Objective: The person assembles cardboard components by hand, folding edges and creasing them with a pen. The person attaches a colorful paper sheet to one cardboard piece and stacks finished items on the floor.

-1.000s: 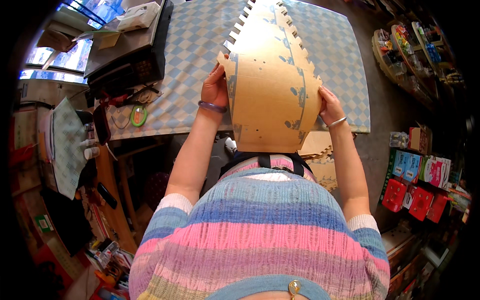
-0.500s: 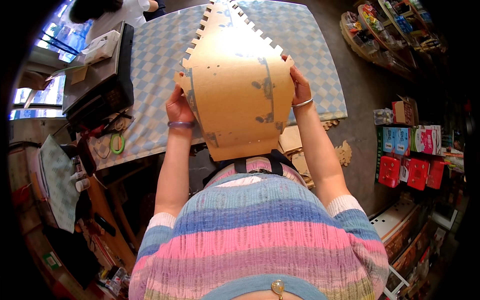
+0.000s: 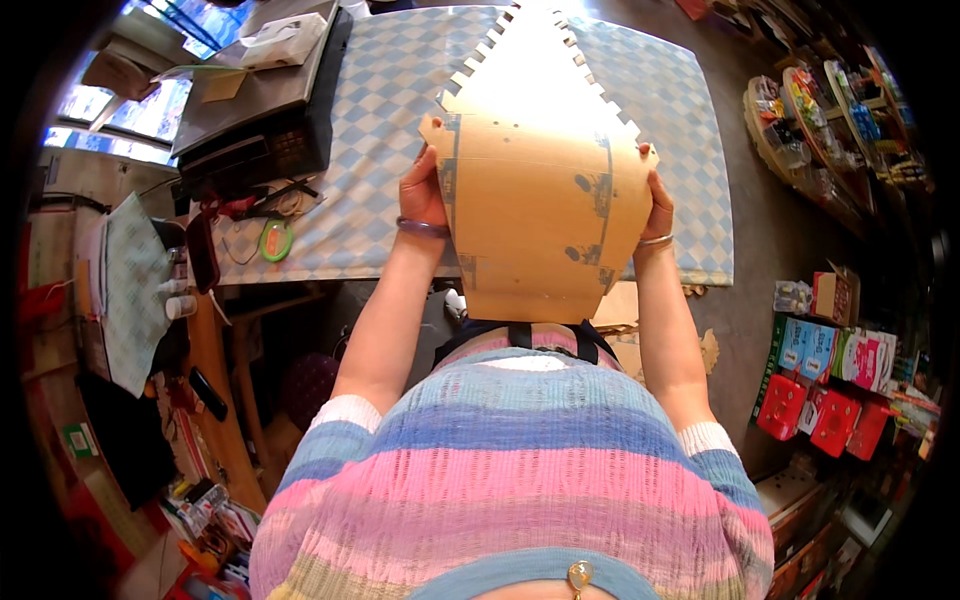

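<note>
Cardboard sheet [image 3: 530, 220]: was held up in front of the waist, its broad end close to the body and its narrow, toothed end reaching out over the bench [image 3: 690, 150]; whether the bench was touched could not be told.
Left hand [image 3: 424, 195]: fingers were closed on the left edge below the corner tab, opened no wider than the edge required; some were hidden behind.
Right hand [image 3: 660, 205]: fingers were closed likewise on the right edge, partly hidden.
Tilt and glare: half a second before, the sheet had been leaned leftward in the view; now it was squared to the body, and a bright glare was spread over its upper half. The bench had shifted too, so part of this was likely caused by a head turn.
Grip: was kept at both edges, so nothing had been let go or set down.
Checked cloth [image 3: 390, 130]: was laid over the bench.
Green-rimmed object [image 3: 276, 240]: was left near the bench's front edge.
Cut cardboard piece [image 3: 710, 352]: was seen beyond the right forearm.
</note>
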A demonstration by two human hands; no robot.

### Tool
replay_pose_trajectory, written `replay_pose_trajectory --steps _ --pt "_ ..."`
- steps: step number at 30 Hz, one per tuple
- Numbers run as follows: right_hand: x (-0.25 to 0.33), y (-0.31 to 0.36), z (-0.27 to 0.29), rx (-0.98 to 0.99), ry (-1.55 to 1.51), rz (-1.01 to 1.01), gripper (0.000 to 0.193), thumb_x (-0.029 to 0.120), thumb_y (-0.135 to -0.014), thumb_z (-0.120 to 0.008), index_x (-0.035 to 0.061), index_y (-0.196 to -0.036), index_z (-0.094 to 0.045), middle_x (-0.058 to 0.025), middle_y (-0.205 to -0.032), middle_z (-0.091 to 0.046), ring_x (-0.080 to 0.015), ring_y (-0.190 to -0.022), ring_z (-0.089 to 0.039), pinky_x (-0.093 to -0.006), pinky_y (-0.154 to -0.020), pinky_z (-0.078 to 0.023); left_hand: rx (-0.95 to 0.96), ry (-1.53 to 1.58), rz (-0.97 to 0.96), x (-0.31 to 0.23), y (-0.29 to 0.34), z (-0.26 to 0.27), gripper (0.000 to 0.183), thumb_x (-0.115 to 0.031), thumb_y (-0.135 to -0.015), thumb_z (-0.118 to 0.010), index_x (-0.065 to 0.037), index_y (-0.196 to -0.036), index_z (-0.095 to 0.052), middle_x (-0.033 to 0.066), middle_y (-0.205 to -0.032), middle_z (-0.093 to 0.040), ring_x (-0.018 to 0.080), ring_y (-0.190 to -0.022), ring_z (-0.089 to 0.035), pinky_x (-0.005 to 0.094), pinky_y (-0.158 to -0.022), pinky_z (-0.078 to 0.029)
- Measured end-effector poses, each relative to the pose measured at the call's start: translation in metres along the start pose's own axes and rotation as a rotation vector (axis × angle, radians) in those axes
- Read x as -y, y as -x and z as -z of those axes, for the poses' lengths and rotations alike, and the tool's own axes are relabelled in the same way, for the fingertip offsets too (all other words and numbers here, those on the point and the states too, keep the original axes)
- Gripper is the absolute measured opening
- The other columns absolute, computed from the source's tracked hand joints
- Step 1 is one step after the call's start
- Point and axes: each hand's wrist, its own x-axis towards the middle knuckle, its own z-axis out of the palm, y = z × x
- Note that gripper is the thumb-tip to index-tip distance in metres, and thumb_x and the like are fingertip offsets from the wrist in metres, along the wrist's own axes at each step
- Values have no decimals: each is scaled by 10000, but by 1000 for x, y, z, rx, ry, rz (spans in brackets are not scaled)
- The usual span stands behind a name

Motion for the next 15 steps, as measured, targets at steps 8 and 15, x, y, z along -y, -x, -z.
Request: replay_pose_trajectory --steps 8,15 --pt "7 1 15 -65 49 -9 327 70 -946 -476 66 -1271 -508 -130 -1256 -559 -270 -1132 -566 -409 -935 -497 -76 -97 -25 1 0 -17 374 -76 -921 -531 -91 -1295 -513 115 -1289 -541 277 -1176 -526 430 -988 -452" --pt "14 2 14 -144 267 11 360 31 -928 -497 34 -1288 -500 -120 -1195 -592 -225 -1069 -599 -341 -910 -505 -289 -633 45 -22 1 -17 288 -73 -902 -560 13 -1177 -548 110 -1075 -641 195 -955 -627 336 -838 -512"
